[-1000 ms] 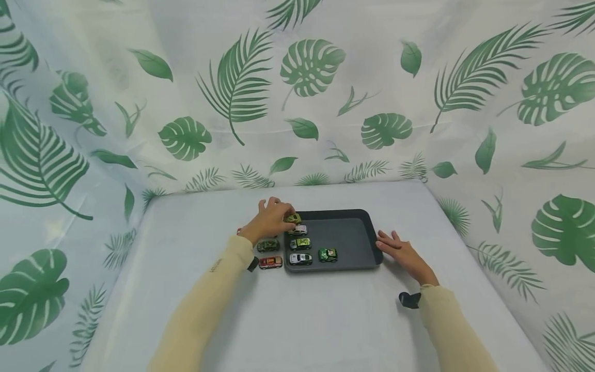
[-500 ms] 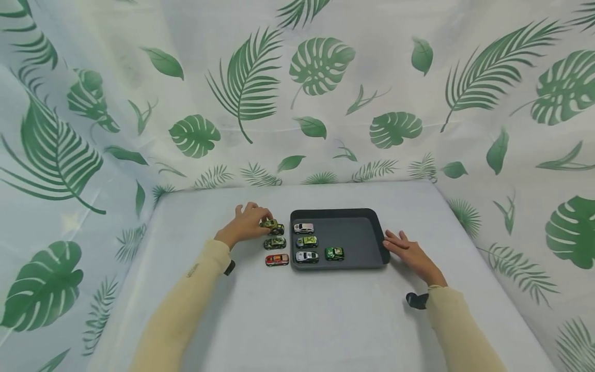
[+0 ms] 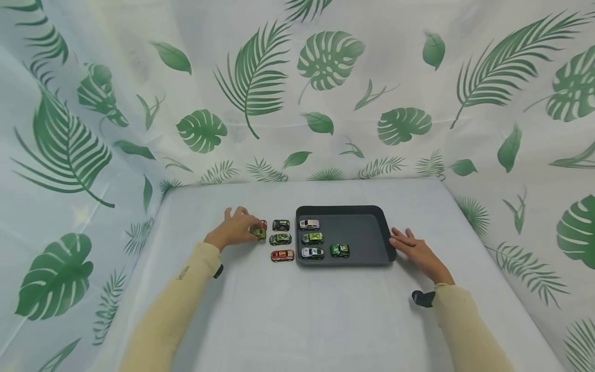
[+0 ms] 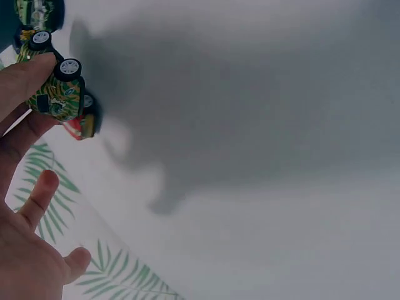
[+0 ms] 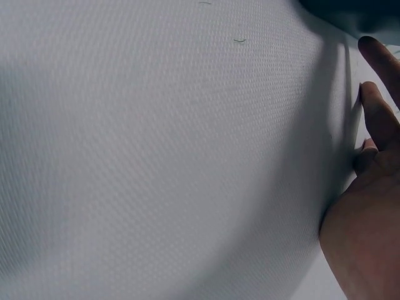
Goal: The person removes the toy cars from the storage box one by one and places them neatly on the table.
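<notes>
My left hand [image 3: 234, 229] pinches a green-and-yellow camouflage toy car [image 4: 59, 94] between thumb and fingers, left of the other cars. Partly hidden behind that car is a red toy car [image 3: 264, 224]. To the right lie a dark blue toy car [image 3: 281, 225], a green camouflage toy car [image 3: 281, 238] and a red-orange toy car [image 3: 282, 256]. With its fingers extended, my right hand [image 3: 420, 257] touches the right rim of a dark grey tray [image 3: 362, 232].
Inside the tray, a pale toy car [image 3: 309, 225], a yellow-green one [image 3: 312, 238] and a silver-white one [image 3: 312, 253] line the left side. A green toy car [image 3: 340, 250] sits right of the silver-white one. Leaf-patterned cloth [image 3: 279, 103] walls the table's back and sides.
My left hand has carried the camouflage car from the tray's far left corner leftward, past the other cars. The dark blue car now shows. My right hand stays at the tray's rim.
</notes>
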`<state>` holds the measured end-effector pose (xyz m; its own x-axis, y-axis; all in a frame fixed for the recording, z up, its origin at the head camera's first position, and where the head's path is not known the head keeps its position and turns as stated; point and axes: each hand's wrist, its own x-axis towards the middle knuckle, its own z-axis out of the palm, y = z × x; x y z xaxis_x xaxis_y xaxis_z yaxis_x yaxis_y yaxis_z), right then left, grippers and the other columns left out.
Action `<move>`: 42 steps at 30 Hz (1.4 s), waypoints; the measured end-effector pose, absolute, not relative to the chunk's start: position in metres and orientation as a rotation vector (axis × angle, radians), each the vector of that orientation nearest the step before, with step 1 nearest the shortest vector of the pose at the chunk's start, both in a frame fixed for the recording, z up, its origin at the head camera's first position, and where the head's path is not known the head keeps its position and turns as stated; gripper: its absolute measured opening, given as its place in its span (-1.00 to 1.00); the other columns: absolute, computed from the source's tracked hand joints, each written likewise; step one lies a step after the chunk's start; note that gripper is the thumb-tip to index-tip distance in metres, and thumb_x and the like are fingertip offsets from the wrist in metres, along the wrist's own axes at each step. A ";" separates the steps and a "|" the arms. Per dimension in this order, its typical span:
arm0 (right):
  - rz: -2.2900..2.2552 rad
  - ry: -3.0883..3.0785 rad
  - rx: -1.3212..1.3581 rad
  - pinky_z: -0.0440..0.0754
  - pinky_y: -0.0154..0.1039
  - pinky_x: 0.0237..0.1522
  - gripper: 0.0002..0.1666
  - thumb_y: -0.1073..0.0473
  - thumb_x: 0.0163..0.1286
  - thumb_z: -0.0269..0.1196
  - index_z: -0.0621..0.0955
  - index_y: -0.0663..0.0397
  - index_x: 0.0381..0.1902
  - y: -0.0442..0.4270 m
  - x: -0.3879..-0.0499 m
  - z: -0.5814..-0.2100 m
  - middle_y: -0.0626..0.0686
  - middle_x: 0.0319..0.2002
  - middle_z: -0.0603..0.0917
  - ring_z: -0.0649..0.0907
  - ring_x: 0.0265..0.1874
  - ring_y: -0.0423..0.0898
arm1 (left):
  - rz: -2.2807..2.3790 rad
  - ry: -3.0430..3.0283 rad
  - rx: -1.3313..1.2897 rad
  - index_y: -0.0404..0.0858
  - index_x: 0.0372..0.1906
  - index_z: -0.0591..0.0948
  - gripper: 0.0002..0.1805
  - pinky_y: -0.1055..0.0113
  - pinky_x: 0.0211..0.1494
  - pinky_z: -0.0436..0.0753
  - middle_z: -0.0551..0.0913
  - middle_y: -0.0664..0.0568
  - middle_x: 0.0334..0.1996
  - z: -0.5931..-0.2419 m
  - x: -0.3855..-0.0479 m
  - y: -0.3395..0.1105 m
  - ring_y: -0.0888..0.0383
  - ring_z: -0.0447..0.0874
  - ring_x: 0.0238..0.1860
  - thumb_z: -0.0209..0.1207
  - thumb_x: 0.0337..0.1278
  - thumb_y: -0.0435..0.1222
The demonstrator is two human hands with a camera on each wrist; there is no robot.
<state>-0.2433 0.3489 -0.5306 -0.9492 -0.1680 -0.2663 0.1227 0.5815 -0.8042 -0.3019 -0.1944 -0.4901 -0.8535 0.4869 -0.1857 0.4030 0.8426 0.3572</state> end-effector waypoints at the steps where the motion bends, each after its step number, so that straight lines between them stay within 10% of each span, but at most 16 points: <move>1: -1.310 2.499 -0.035 -0.33 0.52 0.49 -0.19 -0.11 0.66 0.22 0.34 0.34 0.58 0.349 -0.243 -0.530 0.21 0.67 0.09 -0.33 0.67 0.28 | 0.436 2.751 0.670 -0.11 0.19 0.79 -0.60 -0.49 0.49 -0.09 0.80 0.09 0.03 -0.492 -0.302 -0.195 -0.20 0.36 0.39 0.50 0.26 -0.23; 42: -1.324 2.488 -0.012 -0.37 0.52 0.48 -0.18 -0.13 0.67 0.21 0.34 0.31 0.60 0.349 -0.243 -0.531 0.20 0.68 0.09 -0.34 0.68 0.23 | 0.897 2.817 0.720 -0.15 0.35 0.69 -0.54 -0.38 0.42 0.15 0.74 -0.08 0.11 -0.470 -0.315 -0.163 -0.23 0.32 0.41 0.32 0.46 -0.13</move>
<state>-0.2433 0.3487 -0.5309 -0.9483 -0.1565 -0.2762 0.1416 0.5703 -0.8092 -0.3146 -0.1632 -0.4700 -0.8834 0.4662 0.0477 0.4080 0.7151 0.5676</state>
